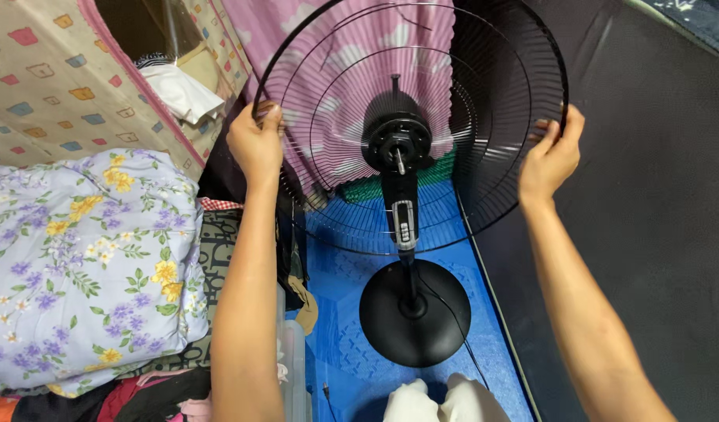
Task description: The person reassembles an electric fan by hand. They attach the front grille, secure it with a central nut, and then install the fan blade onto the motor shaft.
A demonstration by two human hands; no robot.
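Here, label by label:
Left hand: the left hand (256, 141) is closed on the left rim of the black wire fan guard (484, 148), thumb on top.
Right hand: the right hand (551, 156) curls its fingers over the right rim, directly opposite.
Guard: it sits around the motor hub (397, 141) at the top of the fan's pole, above the round base (415, 312) on the blue mat (336, 266).
Facing: the round guard faces up toward the person, the motor shaft pointing out through its centre; the pole runs down to the base.
Doing it well: I'd judge an even grip on both sides keeps the ring square to the hub.
Nearby: a flowered blanket (78, 266) lies at the mat's left edge.
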